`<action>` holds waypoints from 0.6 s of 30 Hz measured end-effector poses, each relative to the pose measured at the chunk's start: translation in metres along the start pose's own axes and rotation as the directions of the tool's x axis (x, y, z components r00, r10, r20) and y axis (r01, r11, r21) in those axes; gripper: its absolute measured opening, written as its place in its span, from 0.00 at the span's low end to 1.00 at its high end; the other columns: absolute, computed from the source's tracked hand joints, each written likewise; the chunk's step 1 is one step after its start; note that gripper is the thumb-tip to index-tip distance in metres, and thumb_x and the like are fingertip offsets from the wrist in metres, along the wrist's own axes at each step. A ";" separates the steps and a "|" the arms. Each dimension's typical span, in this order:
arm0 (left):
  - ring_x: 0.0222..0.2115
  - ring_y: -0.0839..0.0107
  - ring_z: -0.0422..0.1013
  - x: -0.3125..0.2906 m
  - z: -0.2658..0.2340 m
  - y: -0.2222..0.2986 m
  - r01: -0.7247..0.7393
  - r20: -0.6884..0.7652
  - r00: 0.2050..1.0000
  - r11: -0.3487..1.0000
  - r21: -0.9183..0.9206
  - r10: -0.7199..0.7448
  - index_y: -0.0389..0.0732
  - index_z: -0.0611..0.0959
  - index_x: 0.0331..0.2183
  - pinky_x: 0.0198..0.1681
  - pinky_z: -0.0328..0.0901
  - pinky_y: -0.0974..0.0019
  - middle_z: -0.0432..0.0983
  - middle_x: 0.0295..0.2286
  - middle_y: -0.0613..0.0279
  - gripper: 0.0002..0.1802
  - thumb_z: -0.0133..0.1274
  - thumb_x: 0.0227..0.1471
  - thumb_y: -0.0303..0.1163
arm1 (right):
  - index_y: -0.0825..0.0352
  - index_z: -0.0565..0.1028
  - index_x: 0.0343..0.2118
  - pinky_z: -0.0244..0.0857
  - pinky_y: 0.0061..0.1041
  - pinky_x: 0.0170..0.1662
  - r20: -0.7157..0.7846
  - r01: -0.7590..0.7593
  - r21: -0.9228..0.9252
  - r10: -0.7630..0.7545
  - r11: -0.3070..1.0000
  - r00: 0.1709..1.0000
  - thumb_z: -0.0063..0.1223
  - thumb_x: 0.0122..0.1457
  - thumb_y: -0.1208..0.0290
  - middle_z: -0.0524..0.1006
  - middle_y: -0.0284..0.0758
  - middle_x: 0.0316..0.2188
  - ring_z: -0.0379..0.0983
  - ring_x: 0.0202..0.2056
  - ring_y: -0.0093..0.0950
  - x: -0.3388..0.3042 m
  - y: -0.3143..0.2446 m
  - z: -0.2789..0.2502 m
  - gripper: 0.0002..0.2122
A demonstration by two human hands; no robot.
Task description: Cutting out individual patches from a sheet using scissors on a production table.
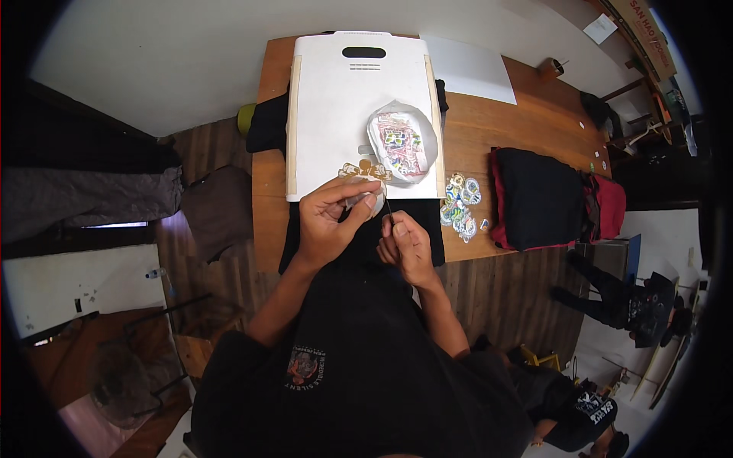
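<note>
Brown-and-white cutout (366, 169): pinched by left hand (333, 217), seemingly for steadiness.
Slim dark implement (390, 211): gripped by right hand (408, 246).
Plastic bag (430, 143): set nearby, presumably for reach.

Red capitals (647, 32) on cardboard box (650, 44), far right. Pale lettering (309, 383) round emblem (305, 367) on wearer's black shirt (366, 366), near. White block letters (595, 407) on co-worker's black shirt (567, 398), near right.

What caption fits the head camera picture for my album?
Left hand pinches a patterned piece; right hand holds a thin dark thing near an open bag.
</note>
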State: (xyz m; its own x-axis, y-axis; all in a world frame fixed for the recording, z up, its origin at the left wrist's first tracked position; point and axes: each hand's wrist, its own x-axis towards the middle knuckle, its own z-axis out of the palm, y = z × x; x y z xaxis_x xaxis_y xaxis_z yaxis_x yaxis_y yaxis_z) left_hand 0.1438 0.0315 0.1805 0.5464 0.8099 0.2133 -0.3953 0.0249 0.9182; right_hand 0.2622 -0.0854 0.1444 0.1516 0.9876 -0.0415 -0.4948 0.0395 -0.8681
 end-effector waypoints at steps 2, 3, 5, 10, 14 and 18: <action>0.40 0.72 0.74 0.000 0.000 0.000 -0.001 -0.001 1.000 1.000 -0.003 0.001 0.27 0.81 0.42 0.42 0.70 0.74 0.77 0.40 0.52 0.13 0.53 0.52 0.14 | 0.67 0.64 0.34 0.43 0.18 0.18 0.002 0.000 -0.004 0.000 1.000 1.000 0.37 0.69 0.56 0.53 0.23 0.11 0.45 0.12 0.15 0.000 0.000 0.000 0.16; 0.40 0.72 0.74 0.000 0.001 0.000 0.005 -0.006 1.000 1.000 -0.010 -0.005 0.27 0.81 0.42 0.42 0.70 0.74 0.77 0.40 0.52 0.13 0.53 0.52 0.14 | 0.67 0.64 0.34 0.43 0.18 0.18 0.005 -0.001 -0.005 0.001 1.000 1.000 0.37 0.69 0.56 0.53 0.23 0.11 0.45 0.12 0.15 0.000 -0.001 0.000 0.16; 0.41 0.71 0.74 0.000 0.001 0.001 0.011 -0.011 1.000 1.000 -0.016 -0.011 0.27 0.81 0.42 0.42 0.71 0.74 0.77 0.39 0.52 0.13 0.54 0.52 0.14 | 0.67 0.64 0.34 0.43 0.18 0.18 0.008 -0.002 -0.005 0.002 1.000 1.000 0.37 0.69 0.56 0.52 0.23 0.11 0.45 0.12 0.15 0.000 -0.001 0.001 0.16; 0.36 0.73 0.76 -0.002 0.003 0.002 -0.002 -0.082 0.997 1.000 -0.007 0.002 0.26 0.81 0.41 0.39 0.72 0.74 0.77 0.38 0.53 0.13 0.55 0.51 0.14 | 0.68 0.65 0.37 0.44 0.17 0.18 -0.010 0.074 0.101 -0.074 0.992 0.997 0.35 0.70 0.59 0.54 0.23 0.13 0.46 0.12 0.13 0.000 0.003 0.003 0.15; 0.33 0.74 0.76 -0.004 0.007 0.000 -0.039 -0.117 0.992 0.999 0.002 0.039 0.26 0.81 0.41 0.37 0.72 0.74 0.76 0.37 0.54 0.13 0.56 0.50 0.14 | 0.68 0.65 0.38 0.44 0.16 0.18 0.001 0.129 0.073 -0.129 0.989 0.992 0.34 0.70 0.58 0.54 0.23 0.12 0.47 0.12 0.14 0.007 -0.005 0.013 0.15; 0.35 0.74 0.75 -0.004 0.008 0.004 -0.066 -0.102 0.992 0.998 0.020 0.068 0.26 0.81 0.41 0.39 0.70 0.74 0.76 0.37 0.54 0.13 0.56 0.50 0.14 | 0.67 0.65 0.38 0.45 0.16 0.17 -0.030 0.116 0.100 -0.113 0.988 0.993 0.32 0.70 0.58 0.54 0.24 0.12 0.47 0.12 0.14 0.009 -0.005 0.018 0.16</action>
State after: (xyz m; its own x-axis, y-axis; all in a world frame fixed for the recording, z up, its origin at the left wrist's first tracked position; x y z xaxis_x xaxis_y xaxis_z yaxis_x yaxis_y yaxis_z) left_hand 0.1459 0.0238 0.1864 0.4401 0.8653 0.2400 -0.4157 -0.0406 0.9086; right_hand 0.2506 -0.0743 0.1578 0.2326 0.9716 0.0423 -0.5570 0.1688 -0.8132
